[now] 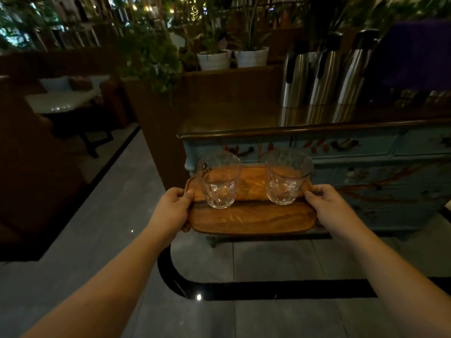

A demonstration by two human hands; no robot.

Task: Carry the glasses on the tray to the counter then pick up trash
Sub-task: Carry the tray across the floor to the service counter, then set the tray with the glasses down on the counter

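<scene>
A wooden tray (251,219) is held in the air in front of me, level, over the grey floor. My left hand (172,207) grips its left end and my right hand (325,203) grips its right end. Two clear empty glasses stand upright on the tray: the left glass (219,181), with dark print on its side, and the right glass (286,178). Just beyond the tray stands the counter (244,125), a dark wooden top on a blue painted cabinet. The tray is lower than the counter top.
Three steel thermos jugs (324,79) stand on the counter's right part, with something purple (415,54) behind them. White plant pots (231,58) sit on a wooden partition behind. A dining booth with a pale table (58,101) is at the left.
</scene>
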